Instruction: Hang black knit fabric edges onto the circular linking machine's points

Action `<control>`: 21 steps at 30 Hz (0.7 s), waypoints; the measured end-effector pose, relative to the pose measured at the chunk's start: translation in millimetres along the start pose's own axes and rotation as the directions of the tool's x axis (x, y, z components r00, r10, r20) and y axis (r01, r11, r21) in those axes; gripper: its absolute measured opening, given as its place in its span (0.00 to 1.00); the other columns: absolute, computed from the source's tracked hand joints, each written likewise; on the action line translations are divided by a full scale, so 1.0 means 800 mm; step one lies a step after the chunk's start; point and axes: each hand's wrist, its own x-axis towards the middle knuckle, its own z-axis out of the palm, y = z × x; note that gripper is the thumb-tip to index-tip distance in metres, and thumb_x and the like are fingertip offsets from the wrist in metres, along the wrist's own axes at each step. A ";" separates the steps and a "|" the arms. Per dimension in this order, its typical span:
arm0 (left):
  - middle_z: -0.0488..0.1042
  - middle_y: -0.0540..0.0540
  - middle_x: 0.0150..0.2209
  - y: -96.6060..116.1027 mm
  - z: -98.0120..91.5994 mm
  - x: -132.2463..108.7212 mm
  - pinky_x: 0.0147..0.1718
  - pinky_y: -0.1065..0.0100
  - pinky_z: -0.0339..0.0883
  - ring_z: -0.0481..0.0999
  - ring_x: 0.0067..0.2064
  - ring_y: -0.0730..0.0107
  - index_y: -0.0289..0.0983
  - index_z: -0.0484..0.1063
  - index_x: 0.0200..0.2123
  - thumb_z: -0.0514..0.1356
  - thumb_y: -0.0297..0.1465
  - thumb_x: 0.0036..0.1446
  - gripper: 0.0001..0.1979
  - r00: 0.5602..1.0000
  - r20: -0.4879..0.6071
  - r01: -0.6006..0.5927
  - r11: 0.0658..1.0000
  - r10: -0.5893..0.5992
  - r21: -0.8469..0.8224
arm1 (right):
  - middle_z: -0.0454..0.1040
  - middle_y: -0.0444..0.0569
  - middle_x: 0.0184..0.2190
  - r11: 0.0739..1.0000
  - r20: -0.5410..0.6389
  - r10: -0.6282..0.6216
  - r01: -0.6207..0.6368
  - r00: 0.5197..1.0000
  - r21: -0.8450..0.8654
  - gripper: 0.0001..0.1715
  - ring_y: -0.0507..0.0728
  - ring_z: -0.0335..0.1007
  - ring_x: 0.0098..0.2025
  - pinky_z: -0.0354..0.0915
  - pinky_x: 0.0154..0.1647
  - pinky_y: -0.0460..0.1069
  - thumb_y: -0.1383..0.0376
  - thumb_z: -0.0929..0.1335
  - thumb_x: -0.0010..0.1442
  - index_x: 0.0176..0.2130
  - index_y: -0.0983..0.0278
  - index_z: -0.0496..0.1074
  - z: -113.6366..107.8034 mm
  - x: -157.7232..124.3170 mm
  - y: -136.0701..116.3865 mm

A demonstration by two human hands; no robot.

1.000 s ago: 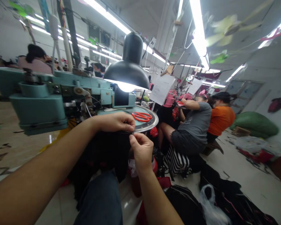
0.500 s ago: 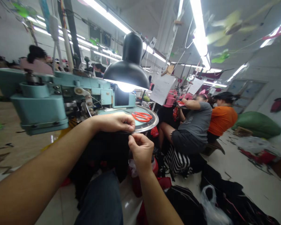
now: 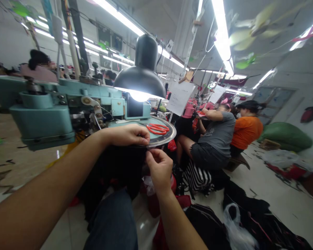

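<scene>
My left hand (image 3: pixel 131 134) is closed at the near edge of the round machine plate (image 3: pixel 169 136), its thumb and fingers pinching black fabric (image 3: pixel 120 163) that hangs down below it. Just under and to the right, my right hand (image 3: pixel 160 169) is pinched too, thumb against forefinger; whatever lies between those fingertips is too small to make out. The fingertips of both hands are close together. Red-handled scissors (image 3: pixel 158 129) lie on the plate, right beyond my left hand. A lit black lamp (image 3: pixel 141 81) hangs over the plate.
The turquoise machine (image 3: pixel 44 121) stands to the left. On the right sit a person in grey (image 3: pixel 217 128) and a person in orange (image 3: pixel 246 128). Black cloth (image 3: pixel 247 205) and a clear plastic bag (image 3: pixel 236 225) lie on the floor. A paper sheet (image 3: pixel 181 97) hangs behind the plate.
My right hand has shifted slightly to the right, its fingertips a little farther from the fabric's edge. My left hand stays almost in place, still closed.
</scene>
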 end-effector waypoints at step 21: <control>0.79 0.43 0.42 0.025 0.301 -0.067 0.45 0.65 0.74 0.78 0.45 0.62 0.43 0.73 0.44 0.56 0.29 0.61 0.10 0.916 -0.395 -0.096 0.995 0.076 -0.032 | 0.84 0.48 0.38 0.193 0.442 -0.320 0.515 0.838 -0.835 0.19 0.59 0.83 0.38 0.77 0.42 0.51 0.68 0.62 0.65 0.39 0.55 0.82 -0.327 -0.151 0.181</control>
